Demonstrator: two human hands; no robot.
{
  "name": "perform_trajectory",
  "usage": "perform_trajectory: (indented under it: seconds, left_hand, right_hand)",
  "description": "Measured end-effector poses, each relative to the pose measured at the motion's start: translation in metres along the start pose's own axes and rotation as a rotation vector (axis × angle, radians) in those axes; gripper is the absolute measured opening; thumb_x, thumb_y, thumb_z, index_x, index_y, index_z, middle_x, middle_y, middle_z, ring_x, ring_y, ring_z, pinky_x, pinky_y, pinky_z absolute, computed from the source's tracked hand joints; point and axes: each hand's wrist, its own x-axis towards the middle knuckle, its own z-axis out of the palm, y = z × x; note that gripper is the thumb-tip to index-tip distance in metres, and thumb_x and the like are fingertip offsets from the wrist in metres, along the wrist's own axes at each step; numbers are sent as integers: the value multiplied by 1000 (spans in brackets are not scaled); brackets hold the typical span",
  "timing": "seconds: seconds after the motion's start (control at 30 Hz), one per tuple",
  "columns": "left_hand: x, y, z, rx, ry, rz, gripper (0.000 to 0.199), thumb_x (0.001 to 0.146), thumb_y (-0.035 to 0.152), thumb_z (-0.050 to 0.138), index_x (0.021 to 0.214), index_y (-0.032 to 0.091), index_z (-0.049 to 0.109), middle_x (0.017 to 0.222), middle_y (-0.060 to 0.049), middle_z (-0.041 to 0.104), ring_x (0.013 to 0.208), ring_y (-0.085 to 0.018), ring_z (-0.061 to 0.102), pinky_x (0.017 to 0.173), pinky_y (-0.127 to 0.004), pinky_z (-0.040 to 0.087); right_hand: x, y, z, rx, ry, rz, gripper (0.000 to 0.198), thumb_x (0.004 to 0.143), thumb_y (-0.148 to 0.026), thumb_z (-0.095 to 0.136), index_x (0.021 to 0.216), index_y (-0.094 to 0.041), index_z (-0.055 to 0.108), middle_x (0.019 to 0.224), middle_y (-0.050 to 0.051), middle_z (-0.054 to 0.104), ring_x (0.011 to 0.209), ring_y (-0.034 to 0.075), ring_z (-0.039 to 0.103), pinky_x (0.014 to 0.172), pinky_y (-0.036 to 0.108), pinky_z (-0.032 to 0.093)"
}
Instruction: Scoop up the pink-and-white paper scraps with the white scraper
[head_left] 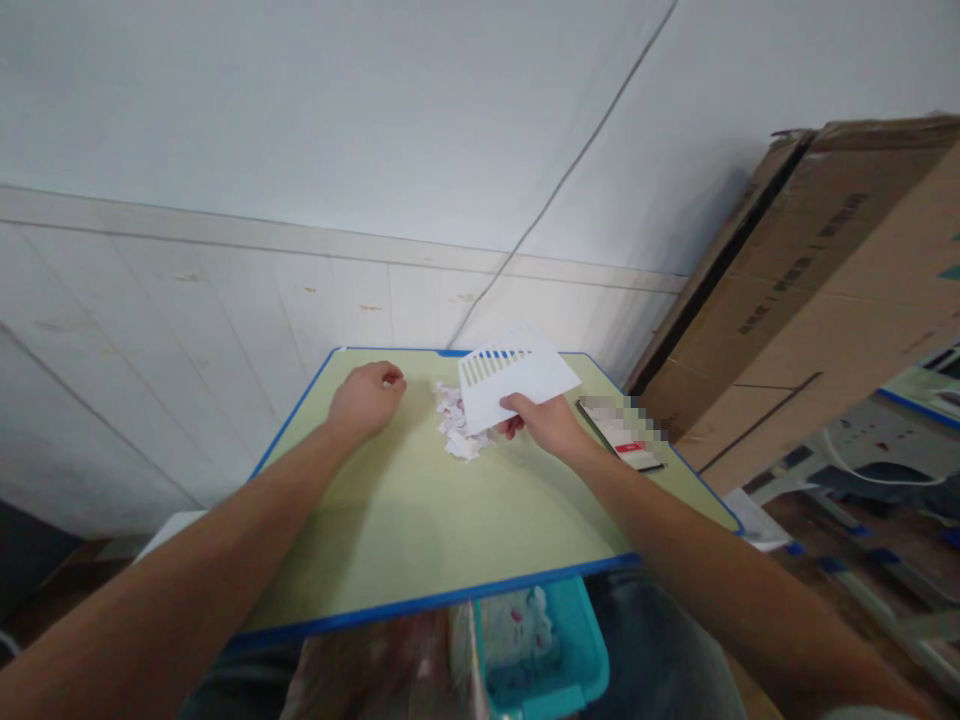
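Observation:
My right hand (544, 420) grips a white slotted sheet (517, 385) by its near edge, thumb on top. A row of parallel slots runs along the sheet's far left part, and the table shows through them. The sheet is tilted above a small pile of torn white paper scraps (457, 430), hiding part of it. To the left of the pile, my left hand (367, 400) is held with its fingers curled closed, apart from sheet and scraps. Nothing shows between those fingers.
The pale yellow-green table (420, 540) has a blue rim and stands against the wall. A flat dark-edged item (630, 440), partly pixelated, lies on its right side. Below the near edge sits a turquoise bin (585, 650) containing paper bits. Large cardboard boxes (787, 270) lean at right.

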Motion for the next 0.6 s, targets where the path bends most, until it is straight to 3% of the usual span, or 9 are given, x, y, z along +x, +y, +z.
perform_trajectory:
  seconds: [0.2,0.47,0.6]
  left_hand:
    - [33,-11,20,73,37,116,49,111,33,56,141,19,91,157,-15,90,154,-39,77,137,-51,60]
    - [31,-14,36,157,-66,249,52,107,24,55,143,27,92,152,-14,88,151,-41,76,137,-57,58]
    - [32,-13,36,98,-63,194,52,105,22,57,144,27,92,151,-14,88,150,-40,76,135,-57,60]
  right_hand:
    - [17,6,-1,-86,-103,-57,14,84,-32,77,71,-26,77,60,4,75,52,20,67,54,30,60]
    - [54,39,-32,-180,116,-14,25,81,-42,79,62,-27,73,55,7,72,45,19,59,47,32,50]
    - [76,44,-31,-199,163,30,24,84,-38,83,65,-26,74,55,6,73,45,19,59,48,32,49]
